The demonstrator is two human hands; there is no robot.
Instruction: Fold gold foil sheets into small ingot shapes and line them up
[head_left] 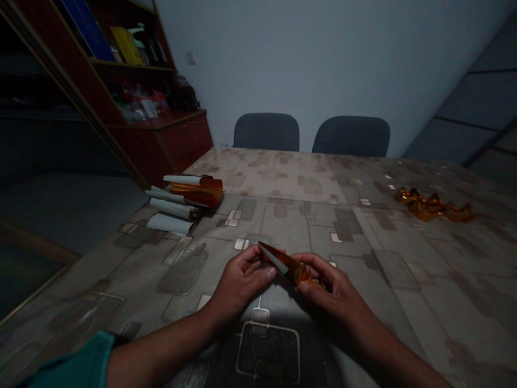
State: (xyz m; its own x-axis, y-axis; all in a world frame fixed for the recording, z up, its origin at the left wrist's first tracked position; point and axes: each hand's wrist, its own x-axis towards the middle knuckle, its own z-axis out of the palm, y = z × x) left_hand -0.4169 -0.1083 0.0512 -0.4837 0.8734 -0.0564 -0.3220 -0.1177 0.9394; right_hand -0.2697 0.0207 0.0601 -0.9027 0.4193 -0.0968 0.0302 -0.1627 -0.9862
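While the left hand (240,283) and right hand (329,285) pinch a folded orange foil strip (281,264) between fingers and thumbs, it sits over the patterned table (404,258). Rolled papers (172,207) lie toward the table's left edge, near an orange foil roll (197,190); crumpled gold foil (430,206) lies well right.

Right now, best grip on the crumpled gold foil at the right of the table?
Pinch a raised crease mid-strip on the gold foil, coming from above on the near side. It lies as a long, crumpled strip on the table, so its peaks stand up and offer an edge; the thin right end would likely slip.
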